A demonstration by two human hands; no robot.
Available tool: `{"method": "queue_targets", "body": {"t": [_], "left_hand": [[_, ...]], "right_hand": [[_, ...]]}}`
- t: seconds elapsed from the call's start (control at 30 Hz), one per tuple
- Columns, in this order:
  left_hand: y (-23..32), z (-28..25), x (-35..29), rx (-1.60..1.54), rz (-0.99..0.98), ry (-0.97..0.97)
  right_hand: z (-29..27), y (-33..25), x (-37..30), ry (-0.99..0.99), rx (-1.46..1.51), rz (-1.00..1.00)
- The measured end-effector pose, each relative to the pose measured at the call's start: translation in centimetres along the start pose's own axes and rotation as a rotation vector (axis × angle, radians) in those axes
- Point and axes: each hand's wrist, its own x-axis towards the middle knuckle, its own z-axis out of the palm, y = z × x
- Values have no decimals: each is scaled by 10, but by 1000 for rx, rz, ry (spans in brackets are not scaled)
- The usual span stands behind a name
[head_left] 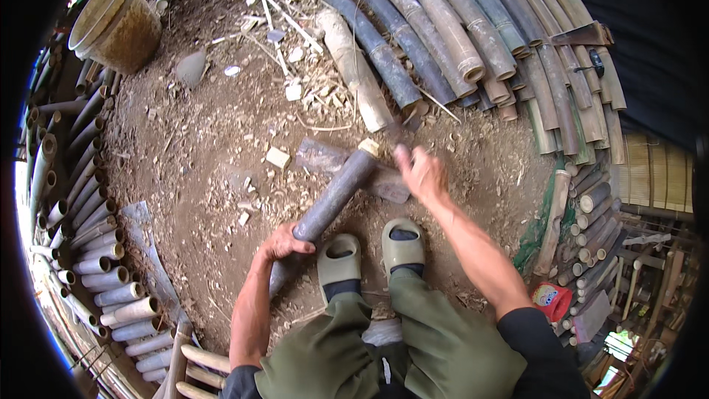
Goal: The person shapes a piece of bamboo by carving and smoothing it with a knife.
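My left hand (284,242) is wrapped round a dark grey bamboo pole (336,196) that slants up and to the right. The pole's pale, freshly cut far end (368,148) lies over a dark slab of wood (320,156) on the ground. Just right of that end, my right hand (426,176) is closed on the handle of a dark tool (396,133). Motion smears the tool's far part, so its exact kind cannot be made out. Whether the tool touches the pole is unclear.
Bamboo poles (436,22) lie in rows at the far right, with a blade (583,34) on them. Stacked bamboo tubes (125,314) line the left. A dirty bucket (118,29) stands far left. Chips and a wood block (278,157) litter the earth. A red packet (552,301) lies right.
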Motion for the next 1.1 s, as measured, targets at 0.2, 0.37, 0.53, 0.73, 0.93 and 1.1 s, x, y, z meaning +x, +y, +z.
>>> {"method": "queue_targets", "body": {"t": [0.2,0.37,0.53,0.73,0.93,1.1], "left_hand": [[-12,8,-6,275,68,293],[-19,84,-18,770,32,974],[10,73,-23,668,43,858],[19,62,-31,635,-34,800],[32,47,-17,592,-86,614],[29,43,-30,562,-112,543]], "right_hand": [[15,-9,-33,80,-87,-638],[-7,-11,-9,73,144,-2],[5,-23,-31,-91,-165,-576],[-3,-34,-36,-93,-58,-414],[-11,-5,18,71,69,55],[13,-15,-38,172,-98,-774]]}}
